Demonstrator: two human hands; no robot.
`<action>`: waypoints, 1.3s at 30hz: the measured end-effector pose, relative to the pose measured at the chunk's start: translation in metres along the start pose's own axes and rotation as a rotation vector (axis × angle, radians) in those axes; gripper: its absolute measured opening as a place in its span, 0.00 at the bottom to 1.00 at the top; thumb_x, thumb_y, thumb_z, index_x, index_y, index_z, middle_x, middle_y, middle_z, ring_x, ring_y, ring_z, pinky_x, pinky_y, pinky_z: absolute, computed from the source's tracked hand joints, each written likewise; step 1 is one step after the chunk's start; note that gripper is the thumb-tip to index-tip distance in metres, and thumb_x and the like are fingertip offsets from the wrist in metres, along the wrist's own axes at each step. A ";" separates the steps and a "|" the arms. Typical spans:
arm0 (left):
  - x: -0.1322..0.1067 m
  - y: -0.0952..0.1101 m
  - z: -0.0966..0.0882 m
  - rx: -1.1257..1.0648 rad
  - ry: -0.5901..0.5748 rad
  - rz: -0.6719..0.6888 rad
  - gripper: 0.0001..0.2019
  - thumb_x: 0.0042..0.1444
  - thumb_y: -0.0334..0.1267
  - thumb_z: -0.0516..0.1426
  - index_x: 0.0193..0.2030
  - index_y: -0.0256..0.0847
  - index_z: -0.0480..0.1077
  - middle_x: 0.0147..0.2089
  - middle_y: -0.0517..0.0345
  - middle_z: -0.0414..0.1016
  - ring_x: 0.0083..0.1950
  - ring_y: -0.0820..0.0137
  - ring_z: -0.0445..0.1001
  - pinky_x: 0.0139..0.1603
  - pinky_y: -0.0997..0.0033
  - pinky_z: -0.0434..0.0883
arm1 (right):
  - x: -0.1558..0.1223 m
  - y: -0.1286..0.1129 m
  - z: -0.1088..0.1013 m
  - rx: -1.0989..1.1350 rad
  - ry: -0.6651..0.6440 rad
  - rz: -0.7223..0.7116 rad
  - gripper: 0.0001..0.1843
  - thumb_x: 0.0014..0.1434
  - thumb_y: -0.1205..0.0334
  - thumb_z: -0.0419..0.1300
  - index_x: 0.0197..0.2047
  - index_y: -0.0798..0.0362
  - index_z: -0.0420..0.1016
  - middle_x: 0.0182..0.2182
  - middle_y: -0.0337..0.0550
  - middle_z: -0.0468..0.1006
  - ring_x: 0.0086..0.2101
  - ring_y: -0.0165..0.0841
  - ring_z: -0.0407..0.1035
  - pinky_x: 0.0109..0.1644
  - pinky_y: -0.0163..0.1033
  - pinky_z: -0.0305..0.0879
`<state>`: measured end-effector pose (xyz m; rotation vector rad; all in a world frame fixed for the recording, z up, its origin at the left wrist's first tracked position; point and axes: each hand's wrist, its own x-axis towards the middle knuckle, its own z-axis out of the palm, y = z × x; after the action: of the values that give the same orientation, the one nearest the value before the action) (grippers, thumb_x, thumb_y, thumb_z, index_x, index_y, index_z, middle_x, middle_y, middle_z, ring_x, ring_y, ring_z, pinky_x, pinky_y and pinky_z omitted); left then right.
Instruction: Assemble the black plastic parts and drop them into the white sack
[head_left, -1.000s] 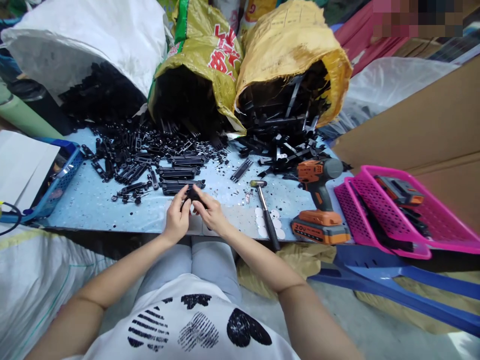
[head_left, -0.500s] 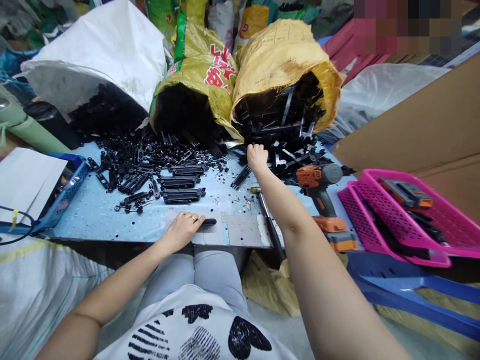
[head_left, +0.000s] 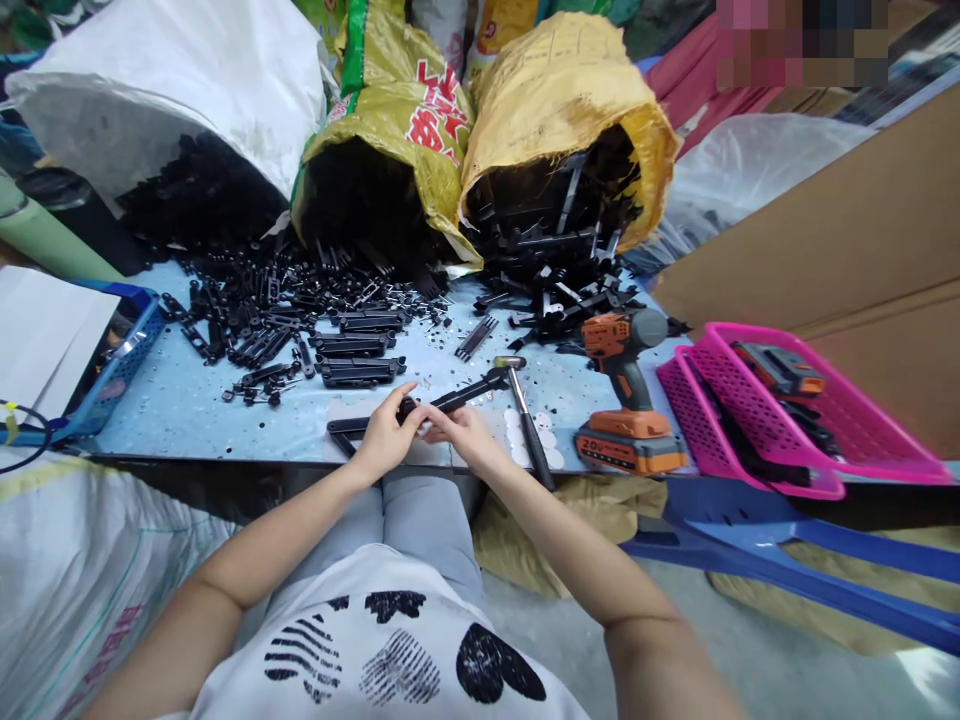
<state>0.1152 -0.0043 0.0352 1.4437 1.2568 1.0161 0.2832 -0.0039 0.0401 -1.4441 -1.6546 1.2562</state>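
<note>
At the front edge of the blue work table, both hands meet over long black jointed parts. My left hand [head_left: 384, 432] is closed around a black part, whose dark end shows between thumb and fingers; a thin folded black bar [head_left: 346, 428] sticks out to its left. My right hand [head_left: 471, 440] has its fingertips pinched against the left hand's fingers. Past them a long black bar [head_left: 476, 388] reaches up and right to the hammer's head. What the right fingertips grip is hidden. The hammer [head_left: 531, 430] lies right of this hand, its handle toward me.
Several assembled black parts [head_left: 360, 371] lie stacked behind my hands. Loose black pieces spill from a white sack [head_left: 217, 60], a green-gold sack [head_left: 375, 120] and a yellow sack [head_left: 547, 90]. An orange cordless drill [head_left: 626, 380] and pink baskets [head_left: 885, 440] stand right; a blue basket [head_left: 139, 345] left.
My right hand has come back from the black parts by the yellow sack to meet my left hand. A long black bar now lies at the hands. The view has shifted slightly.
</note>
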 end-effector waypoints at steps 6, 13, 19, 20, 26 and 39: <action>-0.006 0.003 -0.016 0.206 -0.277 -0.060 0.21 0.62 0.51 0.47 0.47 0.36 0.69 0.35 0.52 0.73 0.37 0.65 0.74 0.39 0.65 0.71 | -0.019 0.001 -0.029 -0.956 -0.147 -0.519 0.19 0.63 0.48 0.51 0.47 0.54 0.72 0.41 0.51 0.76 0.42 0.38 0.68 0.48 0.42 0.57; 0.002 -0.014 -0.032 0.878 -0.488 0.215 0.37 0.51 0.62 0.55 0.61 0.37 0.58 0.59 0.40 0.63 0.61 0.51 0.60 0.59 0.49 0.58 | -0.006 0.027 -0.019 -1.164 -0.422 -0.386 0.21 0.66 0.45 0.45 0.44 0.53 0.69 0.35 0.45 0.75 0.34 0.33 0.71 0.32 0.35 0.52; 0.006 -0.027 -0.029 0.959 -0.457 0.253 0.38 0.48 0.60 0.58 0.59 0.37 0.58 0.54 0.40 0.68 0.56 0.52 0.66 0.56 0.54 0.62 | -0.009 0.018 -0.010 -1.171 -0.351 -0.293 0.23 0.66 0.44 0.42 0.46 0.52 0.68 0.36 0.46 0.75 0.34 0.34 0.71 0.31 0.35 0.49; 0.006 -0.028 -0.029 0.965 -0.434 0.253 0.37 0.48 0.60 0.58 0.59 0.37 0.58 0.54 0.41 0.68 0.56 0.52 0.66 0.55 0.54 0.62 | -0.009 0.016 -0.011 -1.174 -0.346 -0.293 0.23 0.66 0.44 0.41 0.46 0.52 0.67 0.36 0.46 0.75 0.34 0.35 0.71 0.31 0.36 0.49; 0.005 -0.029 -0.032 0.945 -0.328 0.288 0.32 0.47 0.60 0.59 0.52 0.40 0.61 0.47 0.48 0.71 0.47 0.56 0.72 0.45 0.60 0.67 | -0.015 0.001 -0.012 -1.206 -0.289 -0.330 0.22 0.67 0.46 0.41 0.47 0.51 0.68 0.37 0.48 0.75 0.36 0.37 0.69 0.35 0.37 0.52; 0.000 -0.035 -0.031 0.942 -0.352 0.348 0.23 0.53 0.57 0.56 0.45 0.39 0.65 0.40 0.50 0.73 0.42 0.60 0.74 0.40 0.64 0.69 | -0.005 -0.009 -0.019 -1.160 -0.320 -0.325 0.21 0.65 0.47 0.46 0.45 0.54 0.70 0.37 0.50 0.74 0.38 0.38 0.68 0.39 0.38 0.53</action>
<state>0.0776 0.0010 0.0077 2.4969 1.2920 0.3030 0.2980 -0.0033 0.0564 -1.4493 -2.9383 0.2687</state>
